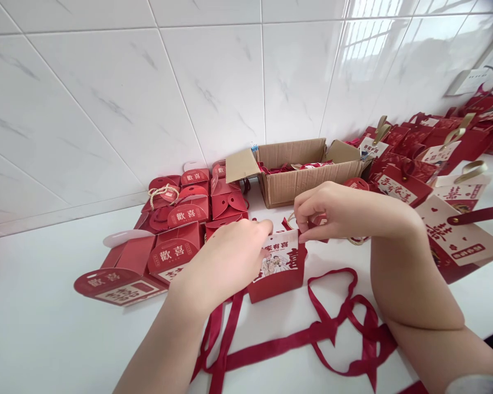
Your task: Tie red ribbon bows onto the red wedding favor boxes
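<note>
A small red and white gift box [280,282] with a printed couple on its front stands upright on the white table, between my hands. My left hand [242,249] is closed on its left upper edge, the fingertips partly hidden behind the box. At the upper right corner, my right hand [318,210] pinches the edge between thumb and fingers. Dark red ribbon [271,347] lies in loose loops on the table in front of the box and below both forearms.
Several red boxes [181,253] stand in rows at the left. Behind is an open cardboard carton [308,185] with red pieces inside. Red gift bags [456,230] with handles crowd the right side. A tiled wall [213,82] runs along the back.
</note>
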`<state>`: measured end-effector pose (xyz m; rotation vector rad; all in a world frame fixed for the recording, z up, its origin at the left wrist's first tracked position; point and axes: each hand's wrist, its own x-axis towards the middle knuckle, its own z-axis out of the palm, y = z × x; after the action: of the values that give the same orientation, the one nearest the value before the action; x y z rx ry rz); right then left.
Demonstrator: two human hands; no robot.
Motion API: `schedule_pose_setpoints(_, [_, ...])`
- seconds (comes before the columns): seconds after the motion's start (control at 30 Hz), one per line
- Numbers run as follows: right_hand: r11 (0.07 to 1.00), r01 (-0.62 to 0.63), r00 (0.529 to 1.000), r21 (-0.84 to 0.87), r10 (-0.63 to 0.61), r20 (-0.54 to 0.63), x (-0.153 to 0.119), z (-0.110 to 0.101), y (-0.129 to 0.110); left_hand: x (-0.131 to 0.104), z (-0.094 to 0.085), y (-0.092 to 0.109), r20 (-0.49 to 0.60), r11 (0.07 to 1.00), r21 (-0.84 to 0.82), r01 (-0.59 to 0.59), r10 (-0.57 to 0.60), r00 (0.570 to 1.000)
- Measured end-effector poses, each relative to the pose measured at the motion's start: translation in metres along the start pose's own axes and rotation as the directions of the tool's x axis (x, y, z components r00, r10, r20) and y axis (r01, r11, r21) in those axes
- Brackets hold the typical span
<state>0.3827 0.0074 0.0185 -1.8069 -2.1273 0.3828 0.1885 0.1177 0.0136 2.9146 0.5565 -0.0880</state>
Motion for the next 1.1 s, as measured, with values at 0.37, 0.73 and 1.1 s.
schedule_pose_setpoints(0.37, [1.000,-0.020,1.000,0.000,0.021,-0.004,0.000,0.002,0.001,0.001,0.000,0.000,-0.021,1.000,0.000,-0.017,0.017,1.000])
schedule_pose_setpoints(0.73, [0.987,-0.159,0.987,-0.024,0.159,0.011,-0.004,-0.006,0.002,0.014,0.005,0.013,-0.041,0.999,-0.016,-0.048,0.047,0.998])
schedule_pose_setpoints(1.1, [0.904,-0.418,0.906,-0.093,0.422,0.022,-0.020,-0.018,0.014,0.041,0.037,0.018,-0.250,0.942,-0.257,-0.216,0.151,0.956])
